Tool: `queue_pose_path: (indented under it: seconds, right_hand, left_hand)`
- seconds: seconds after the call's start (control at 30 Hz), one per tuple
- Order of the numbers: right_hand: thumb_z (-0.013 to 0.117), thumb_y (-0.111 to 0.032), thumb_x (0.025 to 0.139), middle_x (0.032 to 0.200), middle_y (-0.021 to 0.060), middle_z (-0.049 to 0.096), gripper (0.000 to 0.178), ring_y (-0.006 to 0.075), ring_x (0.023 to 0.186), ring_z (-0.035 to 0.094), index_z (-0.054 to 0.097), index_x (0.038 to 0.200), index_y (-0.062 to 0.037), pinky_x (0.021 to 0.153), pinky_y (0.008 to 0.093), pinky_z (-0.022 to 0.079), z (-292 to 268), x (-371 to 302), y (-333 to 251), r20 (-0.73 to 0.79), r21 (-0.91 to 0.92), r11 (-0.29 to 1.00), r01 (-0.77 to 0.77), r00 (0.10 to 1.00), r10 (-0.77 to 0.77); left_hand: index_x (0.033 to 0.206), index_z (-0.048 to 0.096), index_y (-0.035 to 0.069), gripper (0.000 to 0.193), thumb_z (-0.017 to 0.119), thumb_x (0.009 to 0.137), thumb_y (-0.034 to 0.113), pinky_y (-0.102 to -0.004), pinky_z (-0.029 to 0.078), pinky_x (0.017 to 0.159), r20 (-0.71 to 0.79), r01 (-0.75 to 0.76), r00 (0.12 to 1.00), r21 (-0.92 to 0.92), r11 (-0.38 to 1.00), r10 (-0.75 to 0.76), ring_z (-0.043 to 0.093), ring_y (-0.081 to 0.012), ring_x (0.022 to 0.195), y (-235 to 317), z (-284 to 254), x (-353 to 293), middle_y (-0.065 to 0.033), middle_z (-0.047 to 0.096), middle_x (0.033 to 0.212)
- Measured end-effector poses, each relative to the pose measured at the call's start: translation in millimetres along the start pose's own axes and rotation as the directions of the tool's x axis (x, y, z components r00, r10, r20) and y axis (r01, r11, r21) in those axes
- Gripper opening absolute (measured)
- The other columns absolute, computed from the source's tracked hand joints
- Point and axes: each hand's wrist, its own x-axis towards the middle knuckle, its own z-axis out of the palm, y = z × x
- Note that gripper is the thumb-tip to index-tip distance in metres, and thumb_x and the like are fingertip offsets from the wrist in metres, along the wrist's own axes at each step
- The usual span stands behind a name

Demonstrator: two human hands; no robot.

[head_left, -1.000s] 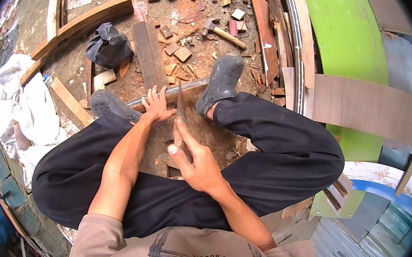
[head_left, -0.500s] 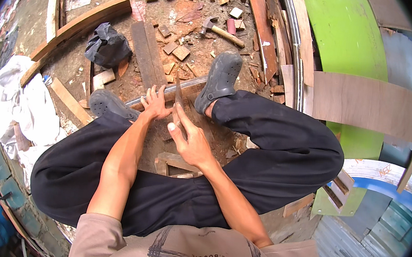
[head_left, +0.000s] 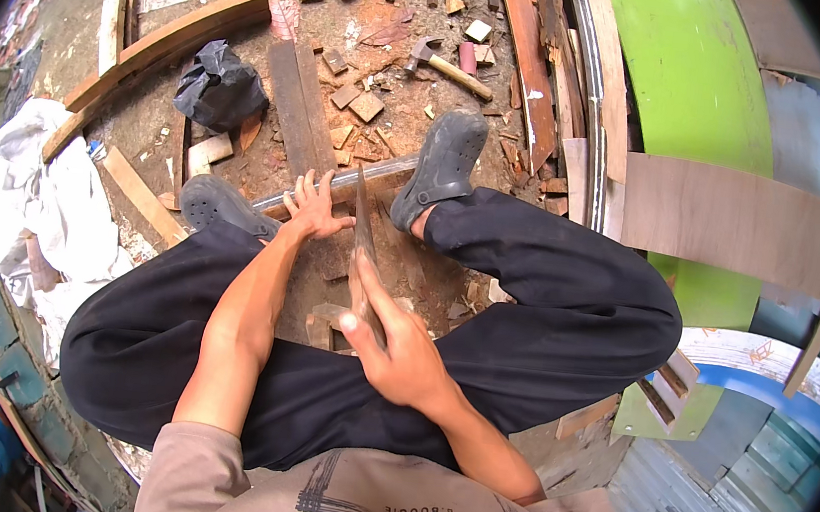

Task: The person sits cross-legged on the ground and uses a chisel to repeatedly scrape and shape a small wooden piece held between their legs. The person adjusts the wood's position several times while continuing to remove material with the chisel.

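My right hand is closed round the handle of a handsaw, its thumb raised along the top. The narrow blade points away from me and meets a crosswise wooden piece with a grey metal-like edge, which spans the gap between my two clogs. Just left of the blade, my left hand presses on that crosswise piece with its fingers spread. Beyond the left fingers a dark brown plank runs away over the ground. A small wooden frame or offcut lies beneath the saw, partly hidden by my right hand.
Ahead lie a claw hammer, scattered wood blocks and a black plastic bag. A curved timber and white cloth sack are on the left. Long boards and a green panel line the right.
My right hand has drawn the saw back toward my body, with more blade showing past the fingers. My left hand stays on the crosswise piece.
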Motion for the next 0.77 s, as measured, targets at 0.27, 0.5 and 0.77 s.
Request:
queue_pose_path:
  seconds: [0.27, 0.5, 0.77]
  right_hand:
    - [0.054, -0.043, 0.104, 0.123, 0.0407, 0.062, 0.076, 0.0493, 0.115, 0.065, 0.034, 0.154, 0.0094, 0.098, 0.0468, 0.050, -1.6, 41.8, 28.8, -0.036, -0.042, 0.995, -0.086, 0.996, 0.084]
    - [0.054, -0.037, 0.105, 0.111, 0.0385, 0.066, 0.066, 0.0407, 0.105, 0.072, 0.038, 0.154, 0.0050, 0.092, 0.0418, 0.051, 6.0, 44.3, 30.9, -0.079, -0.034, 0.997, -0.068, 0.995, 0.065]
    - [0.053, -0.032, 0.106, 0.133, 0.0405, 0.057, 0.072, 0.0483, 0.123, 0.062, 0.028, 0.153, 0.0154, 0.105, 0.0444, 0.046, -3.6, -18.6, -20.8, 0.031, -0.025, 0.981, 0.192, 0.981, -0.191]
  left_hand:
    - [0.166, 0.005, 0.022, 0.132, 0.082, 0.070, 0.068, -0.0708, 0.000, 0.120, 0.003, -0.031, 1.000, -0.056, 0.998, 0.031, -0.009, -0.0471, 0.156, -2.5, 7.7, -0.5, -0.0264, -0.004, 0.170]
    - [0.165, 0.001, 0.024, 0.126, 0.081, 0.076, 0.062, -0.0710, -0.001, 0.120, -0.007, -0.010, 1.000, -0.030, 0.999, 0.010, -0.012, -0.0465, 0.156, -1.5, 3.3, 2.7, -0.0250, -0.008, 0.170]
    - [0.165, 0.003, 0.022, 0.131, 0.085, 0.070, 0.061, -0.0722, 0.000, 0.119, -0.045, -0.014, 0.999, -0.017, 1.000, 0.013, -0.009, -0.0482, 0.156, -1.0, 6.3, 5.1, -0.0266, -0.007, 0.169]
